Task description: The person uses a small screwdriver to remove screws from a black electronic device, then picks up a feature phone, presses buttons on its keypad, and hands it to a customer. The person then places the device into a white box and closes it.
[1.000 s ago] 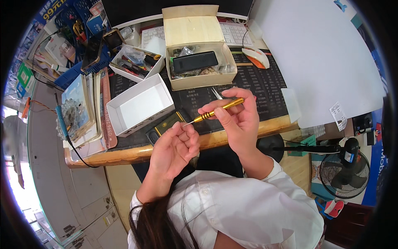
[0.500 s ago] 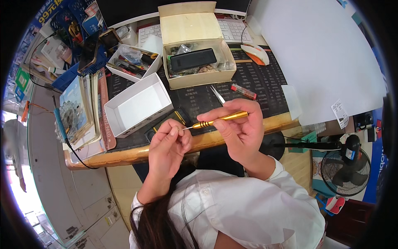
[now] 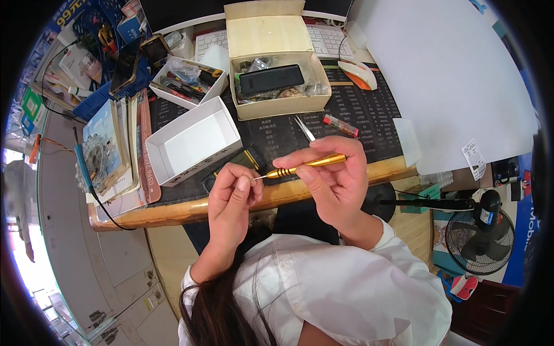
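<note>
My right hand (image 3: 340, 187) grips a gold screwdriver (image 3: 314, 164) with dark rings near the front of its handle. The thin shaft points left toward my left hand (image 3: 232, 196). There the thumb and fingers are pinched together at the screwdriver's tip; anything tiny between them is too small to make out. Both hands are raised over the wooden front edge of the desk. Behind my left hand, a dark phone-shaped part with yellow strips (image 3: 239, 161) lies on the mat, partly covered. Metal tweezers (image 3: 304, 129) lie just beyond my right fingers, next to a small clear tube with red ends (image 3: 340, 125).
An open white box (image 3: 193, 141) stands left of my hands. Behind it are a white box of tools (image 3: 187, 81) and a cream box (image 3: 283, 106) with a black phone shell (image 3: 271, 79) on top. A mouse (image 3: 358, 75) sits at the right; a blue-handled soldering iron (image 3: 82, 164) at the left.
My left thumb and fingers have shifted slightly around the screwdriver's tip. My right hand keeps the same grip on the screwdriver. The view has tilted a little.
</note>
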A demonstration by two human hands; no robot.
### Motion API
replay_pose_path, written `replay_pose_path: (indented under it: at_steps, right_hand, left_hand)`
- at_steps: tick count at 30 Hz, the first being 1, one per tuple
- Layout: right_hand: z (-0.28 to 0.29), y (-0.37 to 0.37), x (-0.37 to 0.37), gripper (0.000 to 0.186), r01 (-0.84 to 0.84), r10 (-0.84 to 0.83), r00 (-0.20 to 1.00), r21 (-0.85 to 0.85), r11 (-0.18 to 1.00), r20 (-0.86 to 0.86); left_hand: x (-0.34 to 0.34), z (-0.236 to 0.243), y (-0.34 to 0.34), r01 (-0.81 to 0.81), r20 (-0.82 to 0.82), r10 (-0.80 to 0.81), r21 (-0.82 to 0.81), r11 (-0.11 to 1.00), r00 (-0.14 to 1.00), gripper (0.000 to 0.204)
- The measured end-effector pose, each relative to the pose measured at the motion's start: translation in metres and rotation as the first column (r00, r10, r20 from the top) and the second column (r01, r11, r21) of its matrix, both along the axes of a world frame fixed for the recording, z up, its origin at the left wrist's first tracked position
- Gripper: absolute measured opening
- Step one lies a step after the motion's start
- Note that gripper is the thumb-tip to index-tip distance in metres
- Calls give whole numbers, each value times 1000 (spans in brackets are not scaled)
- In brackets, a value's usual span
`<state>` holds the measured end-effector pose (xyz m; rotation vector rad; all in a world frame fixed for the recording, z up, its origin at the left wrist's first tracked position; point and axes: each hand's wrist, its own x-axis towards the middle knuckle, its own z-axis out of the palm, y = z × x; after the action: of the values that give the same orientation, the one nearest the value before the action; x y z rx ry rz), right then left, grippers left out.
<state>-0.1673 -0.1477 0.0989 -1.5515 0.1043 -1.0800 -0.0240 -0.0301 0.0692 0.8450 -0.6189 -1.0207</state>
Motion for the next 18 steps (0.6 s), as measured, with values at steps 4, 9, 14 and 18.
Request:
replay_pose_path:
  at_steps: [4, 9, 14, 18]
  right_hand:
    - [-1, 0, -3, 31, 22, -23, 998, -21, 1000, -61]
    - [-6, 2, -11, 29, 7, -7, 999, 14, 1000, -52]
    - [-16, -3, -21, 29, 34, -33, 998, 24, 999, -46]
    - [-23, -8, -23, 29, 19, -16, 998, 40, 999, -65]
  left_hand:
    - [-2, -3, 2, -7, 49, 6, 10, 1000, 999, 13]
    - [-8, -9, 4, 27, 57, -29, 33, 999, 998, 13]
    - [-15, -15, 2, 69, -52, -65, 91, 993, 997, 15]
    - [-16, -19, -2, 72, -98, -61, 106, 992, 993, 17]
